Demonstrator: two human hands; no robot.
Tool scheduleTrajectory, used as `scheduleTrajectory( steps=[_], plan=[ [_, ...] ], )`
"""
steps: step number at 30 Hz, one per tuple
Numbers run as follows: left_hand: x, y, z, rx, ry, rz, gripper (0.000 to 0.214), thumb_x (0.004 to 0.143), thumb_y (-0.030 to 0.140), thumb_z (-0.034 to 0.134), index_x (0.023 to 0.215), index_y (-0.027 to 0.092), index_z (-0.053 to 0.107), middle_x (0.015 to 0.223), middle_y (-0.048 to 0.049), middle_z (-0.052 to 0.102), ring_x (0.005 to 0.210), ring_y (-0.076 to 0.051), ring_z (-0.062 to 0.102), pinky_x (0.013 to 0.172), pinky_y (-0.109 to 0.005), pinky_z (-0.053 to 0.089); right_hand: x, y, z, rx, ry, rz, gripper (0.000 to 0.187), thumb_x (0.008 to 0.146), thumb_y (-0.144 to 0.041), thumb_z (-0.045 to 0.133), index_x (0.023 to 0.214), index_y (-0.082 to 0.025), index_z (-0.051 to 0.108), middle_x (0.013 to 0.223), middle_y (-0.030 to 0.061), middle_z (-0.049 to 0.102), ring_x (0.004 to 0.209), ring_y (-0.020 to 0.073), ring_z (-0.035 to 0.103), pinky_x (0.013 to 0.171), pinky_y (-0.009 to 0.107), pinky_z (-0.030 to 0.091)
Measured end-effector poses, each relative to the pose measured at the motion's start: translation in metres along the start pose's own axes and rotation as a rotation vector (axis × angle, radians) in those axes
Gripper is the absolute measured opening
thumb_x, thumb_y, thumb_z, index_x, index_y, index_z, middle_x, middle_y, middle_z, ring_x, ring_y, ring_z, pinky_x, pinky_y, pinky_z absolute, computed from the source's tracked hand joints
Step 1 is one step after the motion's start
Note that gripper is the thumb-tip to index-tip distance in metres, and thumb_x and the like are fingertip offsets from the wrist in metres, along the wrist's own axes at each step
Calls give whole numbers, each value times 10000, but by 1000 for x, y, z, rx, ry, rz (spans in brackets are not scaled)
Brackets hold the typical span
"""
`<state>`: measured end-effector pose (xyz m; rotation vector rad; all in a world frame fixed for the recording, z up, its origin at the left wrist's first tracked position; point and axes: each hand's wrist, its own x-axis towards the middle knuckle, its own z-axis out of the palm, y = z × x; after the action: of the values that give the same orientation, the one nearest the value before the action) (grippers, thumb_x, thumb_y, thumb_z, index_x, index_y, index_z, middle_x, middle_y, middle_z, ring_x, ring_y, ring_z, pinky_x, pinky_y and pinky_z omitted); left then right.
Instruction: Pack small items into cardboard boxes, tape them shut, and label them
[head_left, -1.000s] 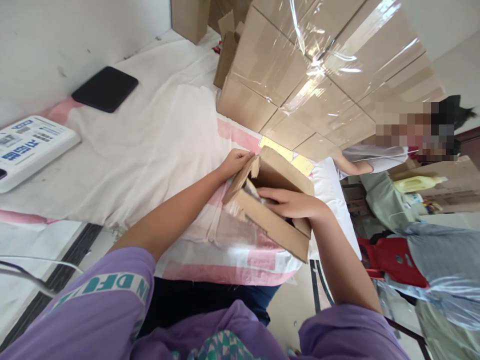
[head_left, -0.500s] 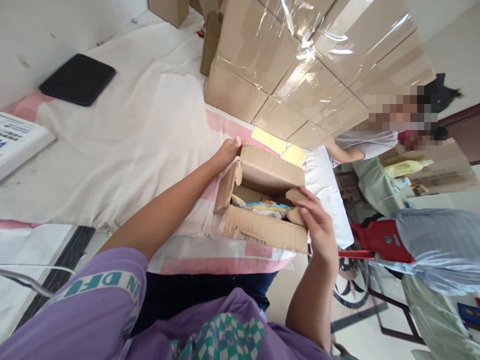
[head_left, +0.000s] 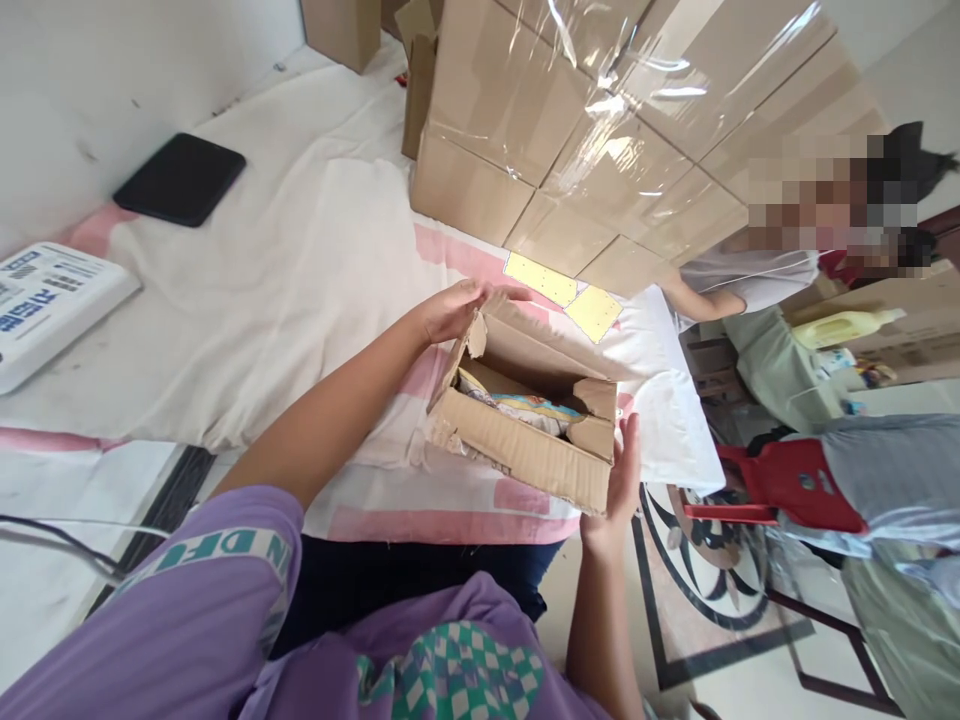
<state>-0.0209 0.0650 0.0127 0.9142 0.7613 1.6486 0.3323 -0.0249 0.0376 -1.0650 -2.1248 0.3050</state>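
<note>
A small open cardboard box (head_left: 525, 445) with torn, ragged flap edges is tilted slightly above the cloth near the table's front edge. Inside it lie packets in printed wrapping (head_left: 541, 405), blue, yellow and white, partly covered by the flaps. My left hand (head_left: 454, 308) grips the far left corner, its fingers reaching behind the far flap. Against the outside of the right end rests my right hand (head_left: 619, 475), fingers pointing up and thumb side partly hidden by the box. Together both hands hold the box.
Stacked cartons (head_left: 570, 150) under clear film stand behind the box. Two yellow cards (head_left: 566, 290) lie before them. A black flat pad (head_left: 184, 180) and a white printed box (head_left: 56, 305) are at left. Another person's arm (head_left: 705, 300) touches the stack. A red chair (head_left: 810, 485) stands right.
My right hand has moved from the inner right flap down to the box's outer right end. The box has turned and tilted a little. My left fingers now reach behind the far flap.
</note>
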Motion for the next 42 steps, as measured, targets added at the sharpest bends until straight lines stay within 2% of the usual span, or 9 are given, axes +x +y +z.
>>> scheduleTrajectory(
  steps=[3,5,9,13,21,27,34,38,42],
  plan=[
    [-2,5,-2,-45,-325,-70,643,615,740,881,562,151,629,1104,-185,753,974,-319,722,809,-437,570,4,-18,-1,-3,-15,-60,888,947,-644,495,1689,-280,170,1749,154,219,1613,422,232,1159,723,392],
    [-2,8,-1,-87,-404,-96,591,620,671,912,558,154,633,1163,-181,745,1015,-318,710,851,-437,565,13,-30,4,76,28,-40,803,983,-565,483,1681,-292,194,1754,142,205,1609,402,259,1168,705,402],
    [-4,12,2,-112,-389,-81,545,642,598,919,552,161,606,1155,-161,750,1062,-325,700,869,-418,563,34,-44,21,174,161,86,715,1008,-368,480,1664,-265,217,1711,158,313,1569,351,374,1203,653,405],
    [-3,11,2,-47,-385,-28,641,643,761,848,591,161,627,1107,-179,750,1081,-340,706,885,-437,562,49,-40,32,170,228,222,630,937,-297,568,1556,-252,457,1584,131,516,1501,347,477,1219,633,398],
    [4,-2,-7,-131,-445,3,567,718,703,829,643,174,642,1215,-137,734,1168,-329,680,957,-429,538,61,-38,33,245,282,272,506,796,-171,584,1284,-252,691,1467,53,629,1460,304,518,1250,573,365],
    [2,2,-6,-118,-472,-7,482,736,630,841,670,182,677,1250,-137,732,1200,-347,669,965,-461,537,51,-49,36,358,326,363,563,899,-360,668,1440,-244,564,1518,114,573,1431,313,546,1196,548,432],
    [2,9,-8,28,-426,35,545,691,716,829,676,200,655,1152,-149,755,1136,-350,700,928,-484,553,34,-15,38,488,371,226,605,962,-492,583,1512,-257,494,1557,142,534,1470,329,507,1202,584,402],
    [-1,42,0,296,-422,214,525,735,733,790,738,216,700,1091,-119,765,1058,-297,716,921,-456,555,25,-2,31,459,364,249,603,941,-499,616,1488,-261,525,1560,159,532,1404,361,566,1122,585,469],
    [-45,79,24,826,-183,620,278,916,496,724,790,249,723,1030,-45,780,996,-225,695,964,-447,521,20,2,23,473,305,291,611,929,-508,635,1483,-272,533,1557,156,536,1363,358,594,1063,555,512]
  ],
)
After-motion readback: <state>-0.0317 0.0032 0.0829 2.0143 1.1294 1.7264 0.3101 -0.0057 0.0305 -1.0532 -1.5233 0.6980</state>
